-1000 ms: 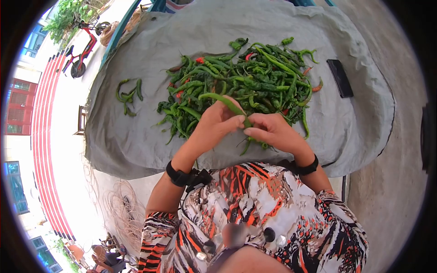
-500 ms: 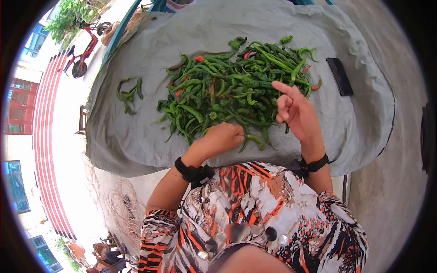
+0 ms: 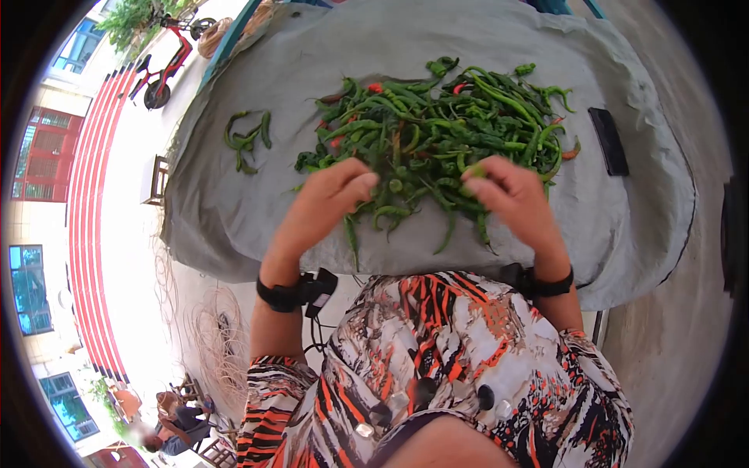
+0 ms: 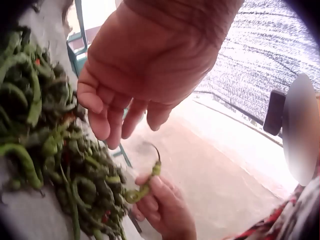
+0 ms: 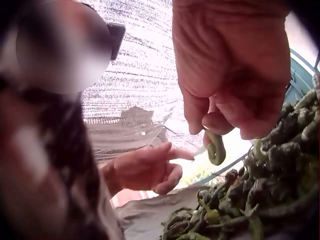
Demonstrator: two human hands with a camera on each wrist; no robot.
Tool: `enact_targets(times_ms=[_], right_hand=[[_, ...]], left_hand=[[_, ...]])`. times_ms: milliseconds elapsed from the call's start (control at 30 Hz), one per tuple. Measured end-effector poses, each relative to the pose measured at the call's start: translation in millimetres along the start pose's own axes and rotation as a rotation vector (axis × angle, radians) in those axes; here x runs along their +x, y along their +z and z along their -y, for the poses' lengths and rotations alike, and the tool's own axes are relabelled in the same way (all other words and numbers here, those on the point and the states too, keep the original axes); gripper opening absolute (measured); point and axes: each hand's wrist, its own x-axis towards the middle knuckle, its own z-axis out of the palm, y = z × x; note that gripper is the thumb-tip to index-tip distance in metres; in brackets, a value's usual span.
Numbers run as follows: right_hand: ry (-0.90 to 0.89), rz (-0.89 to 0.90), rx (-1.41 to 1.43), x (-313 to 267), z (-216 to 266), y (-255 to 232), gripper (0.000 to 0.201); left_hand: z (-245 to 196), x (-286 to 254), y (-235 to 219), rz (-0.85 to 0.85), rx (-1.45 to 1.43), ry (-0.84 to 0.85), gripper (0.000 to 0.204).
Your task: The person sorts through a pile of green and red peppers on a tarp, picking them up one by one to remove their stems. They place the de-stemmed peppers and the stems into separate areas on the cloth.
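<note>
A heap of green chili peppers (image 3: 421,140), with a few red ones among them, lies on a grey cloth (image 3: 257,210). Over its near right part my right hand (image 3: 519,203) pinches a curled green chili pepper (image 4: 150,182) between thumb and fingers. That pepper's thin stem points up in the left wrist view, and its curled end (image 5: 216,150) hangs below the fingertips in the right wrist view. My left hand (image 3: 324,199) hovers by the heap's near left edge, fingers loosely bent. Nothing shows between its fingers in the left wrist view.
A small separate group of green peppers (image 3: 246,140) lies to the left on the cloth. At the right lies a black phone (image 3: 608,142). Coiled cord (image 3: 218,335) is on the ground at left; a red scooter (image 3: 168,66) stands beyond. Another person (image 3: 175,433) sits at lower left.
Both hands held a long green pepper together a second ago, then parted. My right hand now pinches a small curled pepper; my left has lifted and shifted left. The head view has shifted slightly.
</note>
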Motion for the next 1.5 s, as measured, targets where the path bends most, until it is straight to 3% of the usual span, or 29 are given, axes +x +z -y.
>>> enact_targets(times_ms=[33, 133, 200, 333, 467, 667, 767, 867, 1000, 1100, 1133, 1200, 1300, 1400, 1500], right_hand=[[0.03, -0.07, 0.076, 1, 2, -8, 0.02], [0.024, -0.395, 0.09, 5, 6, -22, 0.03], [-0.07, -0.563, 0.127, 8, 1, -25, 0.035], [0.053, -0.248, 0.145, -2, -10, -17, 0.033], [0.067, -0.029, 0.028, -6, -12, 15, 0.025], [-0.023, 0.061, -0.084, -3, 0, 38, 0.025], [-0.107, 0.116, -0.074, 1, 9, 43, 0.033], [-0.235, 0.233, -0.206, 3, 31, 53, 0.043], [-0.595, 0.242, -0.515, 14, 29, 74, 0.045], [-0.627, 0.082, -0.411, 20, 19, 74, 0.029], [-0.64, 0.026, -0.348, 21, 18, 73, 0.026], [-0.449, -0.048, -0.18, 16, 29, 60, 0.022], [-0.184, -0.226, 0.197, 6, 32, 35, 0.02], [-0.189, -0.504, 0.201, 3, 34, 13, 0.031], [-0.164, -0.714, 0.13, 9, 37, 3, 0.048]], left_hand=[[8, -4, -12, -0.058, 0.101, 0.009, 0.026], [13, -24, -26, 0.03, 0.471, -0.254, 0.032], [44, -31, -14, 0.067, 0.553, -0.196, 0.037], [62, -34, 20, -0.013, 0.507, -0.228, 0.042], [71, -28, 35, -0.139, 0.465, -0.229, 0.038], [63, -23, 33, -0.23, 0.426, -0.165, 0.03], [67, -17, 28, -0.284, 0.022, -0.107, 0.029], [30, -13, 13, -0.155, -0.441, -0.257, 0.025], [26, 0, 24, -0.063, -0.86, -0.27, 0.019], [23, 3, 33, 0.039, -0.925, -0.257, 0.022], [21, 2, 31, 0.037, -0.796, -0.243, 0.024], [18, -1, 22, 0.037, -0.541, -0.217, 0.026], [42, -2, 18, -0.305, -0.234, -0.044, 0.021], [46, -5, 12, -0.409, -0.174, -0.011, 0.019], [44, -3, 17, -0.442, 0.22, 0.2, 0.024]])
